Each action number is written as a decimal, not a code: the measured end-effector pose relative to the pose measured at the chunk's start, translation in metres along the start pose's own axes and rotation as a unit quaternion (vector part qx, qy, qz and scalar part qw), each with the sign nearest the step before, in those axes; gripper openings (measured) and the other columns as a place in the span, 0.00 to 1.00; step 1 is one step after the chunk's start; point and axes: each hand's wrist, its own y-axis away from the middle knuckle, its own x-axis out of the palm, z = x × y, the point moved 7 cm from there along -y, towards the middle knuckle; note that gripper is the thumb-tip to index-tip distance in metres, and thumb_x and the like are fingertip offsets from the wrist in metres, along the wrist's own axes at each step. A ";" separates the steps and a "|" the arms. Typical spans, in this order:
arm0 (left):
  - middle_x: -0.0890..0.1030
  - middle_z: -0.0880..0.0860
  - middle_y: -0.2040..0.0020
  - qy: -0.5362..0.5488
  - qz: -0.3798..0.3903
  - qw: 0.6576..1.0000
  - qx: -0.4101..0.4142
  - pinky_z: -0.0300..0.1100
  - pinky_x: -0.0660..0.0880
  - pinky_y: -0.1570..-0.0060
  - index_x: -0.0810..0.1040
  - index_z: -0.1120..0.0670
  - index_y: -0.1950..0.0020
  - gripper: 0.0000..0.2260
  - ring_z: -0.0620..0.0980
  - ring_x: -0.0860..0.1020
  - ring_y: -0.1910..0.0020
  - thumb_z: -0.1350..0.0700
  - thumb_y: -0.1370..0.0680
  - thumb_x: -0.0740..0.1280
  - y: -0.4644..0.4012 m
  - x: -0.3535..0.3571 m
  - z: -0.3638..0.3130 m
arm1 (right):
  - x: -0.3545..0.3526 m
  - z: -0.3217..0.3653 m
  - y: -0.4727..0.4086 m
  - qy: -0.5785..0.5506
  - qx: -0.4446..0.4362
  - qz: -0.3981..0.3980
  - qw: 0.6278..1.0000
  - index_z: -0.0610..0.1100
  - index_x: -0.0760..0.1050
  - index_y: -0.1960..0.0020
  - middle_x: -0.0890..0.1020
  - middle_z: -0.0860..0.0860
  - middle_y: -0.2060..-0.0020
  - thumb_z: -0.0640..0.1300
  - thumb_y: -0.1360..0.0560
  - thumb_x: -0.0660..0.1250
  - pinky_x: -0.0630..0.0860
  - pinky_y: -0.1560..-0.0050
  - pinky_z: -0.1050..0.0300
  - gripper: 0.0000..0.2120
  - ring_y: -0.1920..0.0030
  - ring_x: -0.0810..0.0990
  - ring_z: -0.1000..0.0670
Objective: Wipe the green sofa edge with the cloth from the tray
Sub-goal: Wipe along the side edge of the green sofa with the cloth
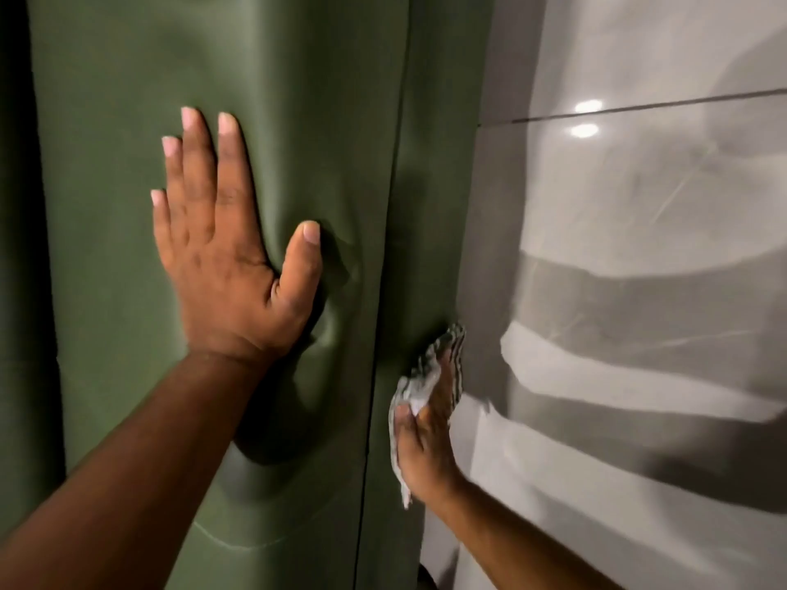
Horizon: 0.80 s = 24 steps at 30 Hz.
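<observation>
Left hand (221, 266) lies flat on the green sofa (323, 121), fingers (191, 163) spread and released, denting the cushion. Right hand (426, 445) presses a striped cloth (426, 368) against the sofa edge (426, 249); the cloth lies under the extended fingers, its end projecting beyond the fingertips. Glossy floor (639, 291) lies beside them.

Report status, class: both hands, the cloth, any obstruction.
Left hand flat, pressing the green sofa. Right hand pressing cloth on sofa's side edge. Nothing in the way.
</observation>
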 end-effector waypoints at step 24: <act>0.53 0.61 0.19 0.017 0.006 1.000 0.001 0.59 0.49 0.23 0.51 0.57 0.20 0.36 0.60 0.51 0.19 0.39 0.22 0.54 0.002 0.000 0.002 | -0.054 0.138 -0.156 0.024 -0.174 -0.112 0.978 0.56 0.44 0.24 0.55 0.39 0.22 0.67 0.22 0.49 0.51 0.24 0.35 0.32 0.22 0.52 0.37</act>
